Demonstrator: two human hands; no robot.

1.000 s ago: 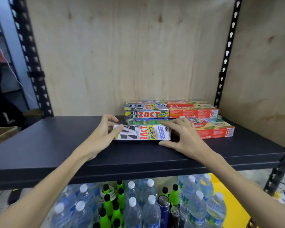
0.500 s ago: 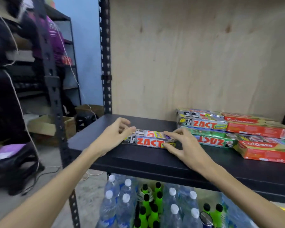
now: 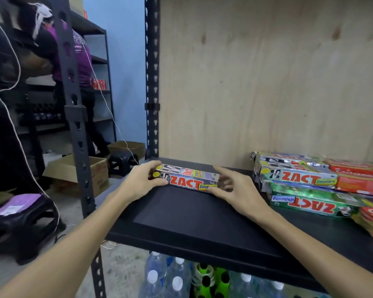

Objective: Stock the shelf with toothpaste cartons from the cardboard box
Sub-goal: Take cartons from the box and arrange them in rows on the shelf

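A long silver, red and yellow toothpaste carton [image 3: 187, 179] lies flat on the black metal shelf board [image 3: 202, 218], near its left rear corner. Its front face reads "ZACT" in big red letters, with a yellow tab reading "Smokers" at the right end; the same wording repeats on its top face.

The left hand [image 3: 138, 183] grips the carton's left end, fingers curled over the top and thumb against the front face. The right hand [image 3: 235, 190] is at the carton's right end: its thumb touches the front lower corner by the yellow tab, while the fingers are loosely curled and blurred just beyond the end, so I cannot tell whether they touch the card.

To the right, apart from the held carton, sits a stack of toothpaste cartons [image 3: 310, 186]. A silver carton in it reads "ZACT" with "Smokers"; a green one below lies upside down and reads "ZACT" and "Whitening" inverted. Red cartons at the far right show part of the word "Colgate".

Behind the shelf stands a plywood back panel [image 3: 267, 82]. Below the board are clear plastic water bottles with white caps [image 3: 166, 280] and green bottles with black caps [image 3: 211, 280]. On the floor at left stands an open brown cardboard box [image 3: 88, 171].
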